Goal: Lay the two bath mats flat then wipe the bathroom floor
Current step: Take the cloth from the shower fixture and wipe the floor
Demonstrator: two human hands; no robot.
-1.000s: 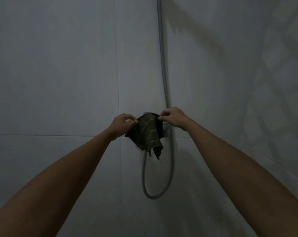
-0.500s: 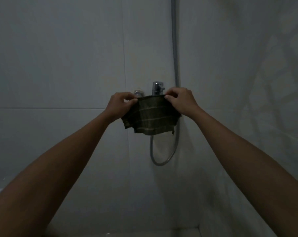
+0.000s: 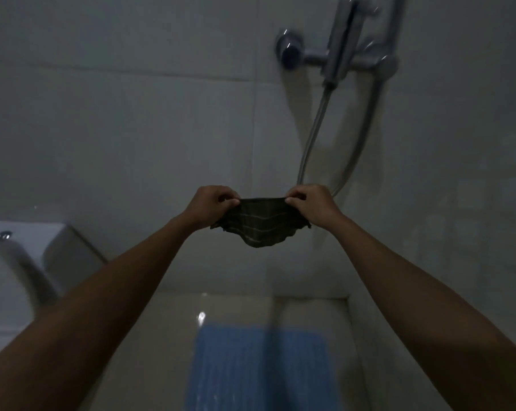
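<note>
Both hands, left hand (image 3: 213,203) and right hand (image 3: 308,203), pinch the dark cloth (image 3: 261,225) and have come down toward the blue mat (image 3: 259,366); wiping looks next

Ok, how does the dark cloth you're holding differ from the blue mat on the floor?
The dark cloth hangs in the air, pinched at its top edge by the left hand and right hand; the blue mat lies flat on the floor, untouched. The cloth is dark with thin pale stripes and sags at the bottom; the mat is plain blue and looks spread out. The cloth looks smaller.
</note>
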